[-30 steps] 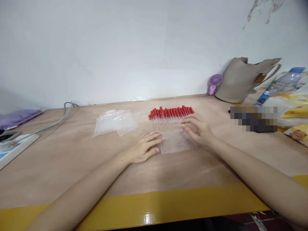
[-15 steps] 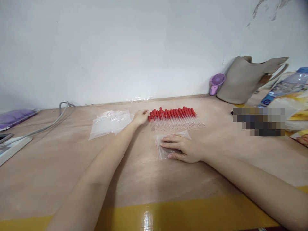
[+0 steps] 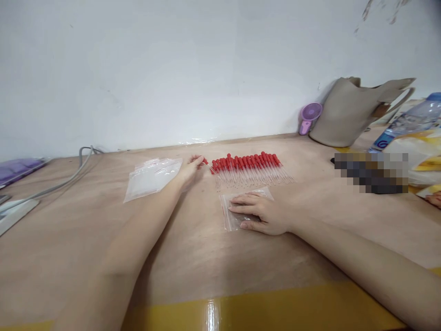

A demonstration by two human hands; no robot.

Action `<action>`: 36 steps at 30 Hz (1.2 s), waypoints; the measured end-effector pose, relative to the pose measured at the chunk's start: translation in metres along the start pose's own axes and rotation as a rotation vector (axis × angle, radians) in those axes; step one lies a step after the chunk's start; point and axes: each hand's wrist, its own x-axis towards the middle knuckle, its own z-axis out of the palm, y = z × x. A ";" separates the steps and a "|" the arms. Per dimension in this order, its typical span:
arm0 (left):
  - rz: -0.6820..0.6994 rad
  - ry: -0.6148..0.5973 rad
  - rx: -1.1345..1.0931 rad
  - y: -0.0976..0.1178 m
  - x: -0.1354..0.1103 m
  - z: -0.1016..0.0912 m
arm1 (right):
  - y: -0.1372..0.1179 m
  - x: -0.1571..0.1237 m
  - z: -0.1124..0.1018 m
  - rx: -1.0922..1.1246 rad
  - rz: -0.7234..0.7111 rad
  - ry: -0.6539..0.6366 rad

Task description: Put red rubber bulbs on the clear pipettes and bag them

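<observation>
My left hand (image 3: 191,169) pinches a red-topped dropper (image 3: 206,162) by its red end; the thin clear stem points right toward the row. Several more droppers (image 3: 246,165) lie side by side, red ends toward the wall and clear stems toward me. My right hand (image 3: 259,212) rests flat, fingers stretched out, on a clear zip bag (image 3: 230,218) in front of the row. The hand covers much of that bag, so I cannot tell its contents. Beside my left wrist is a loose stack of clear zip bags (image 3: 148,184).
A purple handheld fan (image 3: 310,115) leans near a grey-beige bag (image 3: 344,115) at the back right. Beyond stands a water bottle (image 3: 406,122), close to a blurred dark object (image 3: 372,174). On the left lie a grey cable (image 3: 67,178) and a purple packet (image 3: 19,170).
My left hand has drawn back slightly to the left from the row's left end, with a dropper now visible in its fingers. My right hand stays on the bag.
</observation>
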 end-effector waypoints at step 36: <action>0.019 -0.389 0.379 0.025 -0.159 -0.020 | -0.006 0.003 0.000 0.049 0.154 0.049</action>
